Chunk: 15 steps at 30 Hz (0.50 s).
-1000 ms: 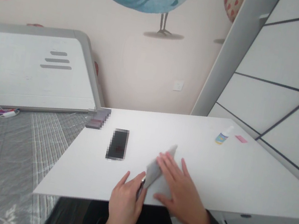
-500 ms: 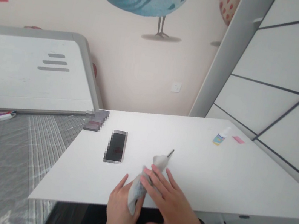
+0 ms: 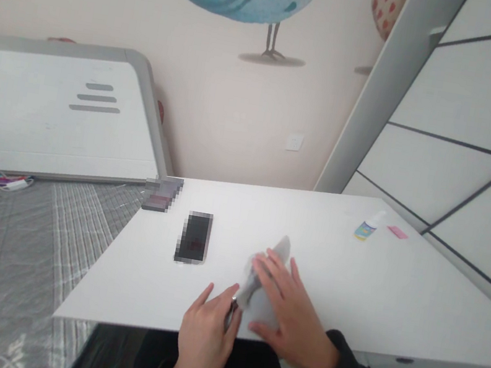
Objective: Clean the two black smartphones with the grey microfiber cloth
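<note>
A white desk [image 3: 325, 298] stood against a wall painted with birds, and a small white-capped bottle [image 3: 366, 227] with a colourful label stood at its far side, its contents hidden. At the near edge, the person's left hand [image 3: 204, 346] curled its fingers, clamped on a grey cloth [image 3: 279, 254] around a small metal piece [image 3: 231, 310]. The right hand [image 3: 293, 318] lay over the cloth, fingers spread apart. A black phone [image 3: 194, 238] lay near them.

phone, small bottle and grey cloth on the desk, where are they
phone [image 3: 193, 238], head view, middle of its dark face
small bottle [image 3: 362, 231], head view, its label
grey cloth [image 3: 283, 247], head view, its top end
</note>
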Tool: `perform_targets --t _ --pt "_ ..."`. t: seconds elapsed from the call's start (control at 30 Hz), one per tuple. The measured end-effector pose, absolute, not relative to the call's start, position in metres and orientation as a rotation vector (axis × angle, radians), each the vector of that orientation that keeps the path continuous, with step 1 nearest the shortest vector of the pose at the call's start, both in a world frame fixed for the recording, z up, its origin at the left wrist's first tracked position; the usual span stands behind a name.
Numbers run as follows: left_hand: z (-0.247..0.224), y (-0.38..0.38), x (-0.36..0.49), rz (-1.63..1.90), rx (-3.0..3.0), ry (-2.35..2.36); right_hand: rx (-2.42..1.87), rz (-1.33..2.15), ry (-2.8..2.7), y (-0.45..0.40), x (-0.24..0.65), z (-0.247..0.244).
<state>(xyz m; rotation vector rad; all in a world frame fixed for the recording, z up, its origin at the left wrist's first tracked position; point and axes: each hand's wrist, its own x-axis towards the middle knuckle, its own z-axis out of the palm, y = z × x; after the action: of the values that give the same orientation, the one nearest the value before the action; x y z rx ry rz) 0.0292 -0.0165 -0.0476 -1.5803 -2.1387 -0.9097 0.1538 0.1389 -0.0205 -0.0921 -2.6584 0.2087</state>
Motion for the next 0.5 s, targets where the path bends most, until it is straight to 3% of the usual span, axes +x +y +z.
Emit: perform_targets --t 0.1,0.23,0.4,0.5 --pt "-0.046 -0.016 0.030 -0.924 -1.579 -2.155 0.051 0.192 -2.713 0.140 0.152 -0.022" --pt "-0.050 -0.017 0.030 -0.913 -1.541 -2.138 -0.287 0.149 -2.574 0.146 0.150 -0.024" --pt "-0.051 -0.017 0.029 -0.922 -1.547 -2.158 0.039 0.154 -2.718 0.134 0.153 -0.023" --pt "-0.051 -0.017 0.029 -0.898 -1.533 -2.153 -0.197 0.118 -2.661 0.134 0.155 -0.022"
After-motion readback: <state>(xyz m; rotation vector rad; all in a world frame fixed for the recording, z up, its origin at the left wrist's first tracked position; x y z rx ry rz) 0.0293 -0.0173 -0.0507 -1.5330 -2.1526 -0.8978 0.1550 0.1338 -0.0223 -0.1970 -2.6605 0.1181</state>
